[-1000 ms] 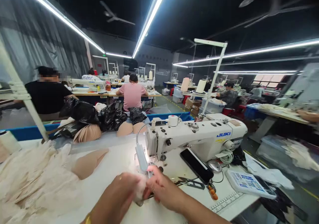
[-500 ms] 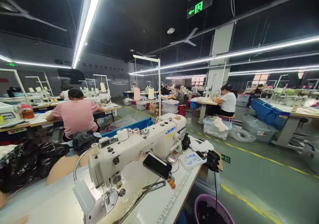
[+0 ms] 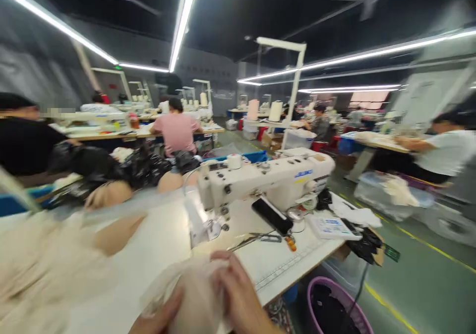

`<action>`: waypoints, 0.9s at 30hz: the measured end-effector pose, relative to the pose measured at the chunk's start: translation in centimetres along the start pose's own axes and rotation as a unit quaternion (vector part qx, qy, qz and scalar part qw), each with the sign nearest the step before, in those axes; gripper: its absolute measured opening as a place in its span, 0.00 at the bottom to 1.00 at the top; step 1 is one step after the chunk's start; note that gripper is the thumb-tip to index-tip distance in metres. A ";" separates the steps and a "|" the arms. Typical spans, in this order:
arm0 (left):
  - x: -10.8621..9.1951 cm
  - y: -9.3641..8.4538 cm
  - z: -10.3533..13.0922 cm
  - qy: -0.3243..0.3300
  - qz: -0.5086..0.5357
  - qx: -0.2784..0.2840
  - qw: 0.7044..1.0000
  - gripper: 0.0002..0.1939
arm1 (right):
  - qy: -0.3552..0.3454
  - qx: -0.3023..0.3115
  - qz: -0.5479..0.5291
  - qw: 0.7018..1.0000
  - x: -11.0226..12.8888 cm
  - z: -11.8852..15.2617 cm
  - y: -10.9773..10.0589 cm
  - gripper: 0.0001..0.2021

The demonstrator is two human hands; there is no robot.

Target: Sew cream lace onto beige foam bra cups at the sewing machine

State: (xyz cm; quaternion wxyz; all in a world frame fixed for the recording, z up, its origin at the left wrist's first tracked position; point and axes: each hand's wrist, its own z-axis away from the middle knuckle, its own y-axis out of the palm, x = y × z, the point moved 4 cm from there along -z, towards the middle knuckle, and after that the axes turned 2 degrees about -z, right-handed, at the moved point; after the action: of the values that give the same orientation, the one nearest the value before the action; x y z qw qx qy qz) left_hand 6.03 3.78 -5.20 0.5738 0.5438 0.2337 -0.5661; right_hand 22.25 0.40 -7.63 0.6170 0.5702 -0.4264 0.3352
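At the worker's six o'clock, I see left hand (image 3: 163,310) and right hand (image 3: 240,294), both half-curled, pinching pale cloth (image 3: 199,297) from opposite sides, probably to keep it spread, snips (image 3: 273,238) handy towards one, machine (image 3: 267,178) beyond.

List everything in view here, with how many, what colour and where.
Table: one, white, in front
Sewing machine: one, white, on the table
Phone: one, black, by the machine
Snips: one, dark, beside the phone
Charm: one, orange, below the phone
Box: one, white and blue, table's right end
Fabric pile: one, cream, table's left
Bags: several, black, beyond the table
Cones: two nearest, pink and cream, behind the machine
Basket: one, purple, floor at right
Light strips: several, white, overhead
People: several; nearest in black, pink and white tops
Background: too blurred to count
Held cloth: one, cream, between both hands
Left hand: one, bare, cloth's left
Right hand: one, bare, cloth's right
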 end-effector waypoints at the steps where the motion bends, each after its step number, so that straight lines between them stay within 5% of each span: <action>1: 0.3 -0.6 0.9 0.002 0.026 -0.018 0.999 0.32 | 0.018 -0.002 -0.023 1.000 -0.5 0.3 0.4 0.20; 4: 0.7 -1.1 2.2 -0.007 0.107 -0.043 0.993 0.34 | 0.074 0.010 -0.077 0.994 -1.1 1.2 1.4 0.30; 9: 0.9 -0.6 1.9 -0.001 0.174 -0.034 0.984 0.25 | 0.068 -0.014 -0.034 0.997 -1.1 2.1 1.8 0.45; 22: 1.1 -0.4 1.6 -0.002 0.203 -0.034 0.979 0.20 | 0.056 -0.043 -0.011 0.997 -1.8 1.7 1.6 0.46; 27: 0.9 0.4 1.3 0.003 0.186 -0.009 0.982 0.25 | 0.038 -0.045 0.001 0.998 -2.0 1.8 1.5 0.46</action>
State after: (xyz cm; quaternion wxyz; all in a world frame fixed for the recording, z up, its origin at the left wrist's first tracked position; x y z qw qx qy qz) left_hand 6.17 2.14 -5.48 0.6736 0.5741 0.1354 -0.4455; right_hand 19.82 -1.05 -8.79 0.6573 0.5282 -0.4177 0.3384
